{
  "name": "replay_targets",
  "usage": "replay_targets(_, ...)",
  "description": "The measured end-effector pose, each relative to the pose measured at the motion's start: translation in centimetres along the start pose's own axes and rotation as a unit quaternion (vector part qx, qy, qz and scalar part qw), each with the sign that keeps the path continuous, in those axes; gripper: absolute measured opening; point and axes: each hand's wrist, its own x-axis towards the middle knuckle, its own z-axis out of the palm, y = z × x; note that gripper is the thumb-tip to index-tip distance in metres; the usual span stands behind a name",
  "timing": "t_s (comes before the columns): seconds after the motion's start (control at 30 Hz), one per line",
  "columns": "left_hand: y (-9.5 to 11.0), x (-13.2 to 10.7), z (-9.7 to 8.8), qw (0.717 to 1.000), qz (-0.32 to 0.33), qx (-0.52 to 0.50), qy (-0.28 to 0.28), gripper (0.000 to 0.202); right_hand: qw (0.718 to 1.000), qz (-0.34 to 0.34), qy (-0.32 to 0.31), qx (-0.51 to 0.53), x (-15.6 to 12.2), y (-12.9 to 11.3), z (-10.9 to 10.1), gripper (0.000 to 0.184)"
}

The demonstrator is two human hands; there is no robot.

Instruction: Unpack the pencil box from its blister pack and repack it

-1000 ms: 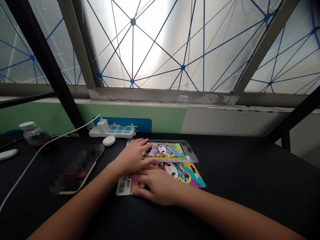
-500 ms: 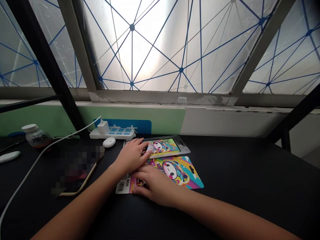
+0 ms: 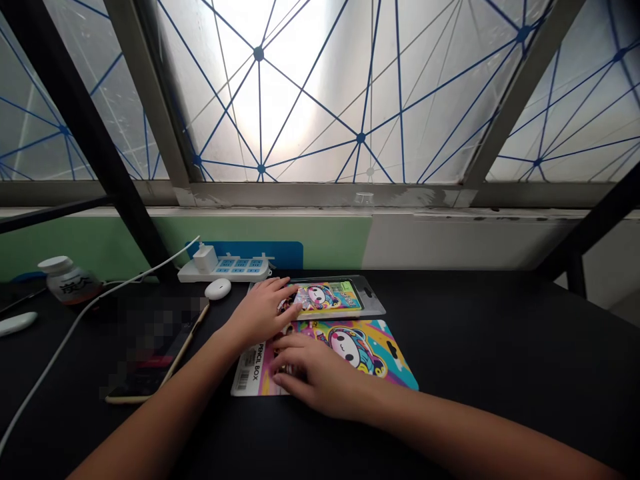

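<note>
A clear plastic package (image 3: 373, 303) with a colourful cartoon pencil box (image 3: 327, 297) in it lies at the back of the desk. My left hand (image 3: 265, 307) rests over its left end, palm down with fingers spread. Just in front lies a bright printed card (image 3: 395, 363) with a cartoon figure, a barcode and the words "PENCIL BOX". Across the card's left half is my right hand (image 3: 320, 377), its fingers apart and slightly bent. Both hands cover parts of the prints beneath them.
A white power strip (image 3: 243, 268) with a plugged-in charger stands by the wall. Near it are a round white case (image 3: 218, 289) and a partly blurred phone-like device (image 3: 155, 360). A white cable (image 3: 75, 327) crosses the left side, near a white-capped jar (image 3: 67, 280).
The card has slid slightly towards me and shows a little more of its left end. My right hand has moved slightly right and its fingers have lifted. The view has shifted a little.
</note>
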Motion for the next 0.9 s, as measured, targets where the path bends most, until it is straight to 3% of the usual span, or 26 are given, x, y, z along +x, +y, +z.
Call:
replay_targets(0.07,0.0,0.0,0.0,1.0,0.0,-0.003,0.0,0.05,0.999,-0.029,0.027,-0.032,0.1,0.3,-1.4,0.019)
replay_targets(0.13,0.0,0.0,0.0,1.0,-0.001,-0.004,-0.003,0.052,0.993,-0.006,0.06,-0.102,0.3,1.1,-3.9,0.022)
replay_targets(0.23,0.1,0.0,-0.1,1.0,-0.001,-0.002,-0.013,0.055,0.965,0.142,0.083,-0.203,0.1,3.4,-8.4,0.026)
replay_targets(0.37,0.1,0.0,-0.3,1.0,0.0,0.012,-0.02,0.055,0.952,0.207,0.033,-0.222,-0.8,7.2,-12.5,0.045)
replay_targets(0.47,0.2,0.0,-0.3,1.0,0.003,0.02,-0.016,0.054,0.948,0.225,-0.012,-0.224,-1.2,8.8,-13.3,0.06)
replay_targets(0.63,0.4,0.0,-0.2,1.0,0.002,0.018,-0.008,0.052,0.942,0.235,-0.063,-0.233,-0.4,9.2,-13.5,0.06)
replay_targets(0.9,0.6,-0.2,-0.3,1.0,-0.003,-0.007,0.011,0.052,0.926,0.244,-0.036,-0.285,0.4,8.9,-13.2,0.052)
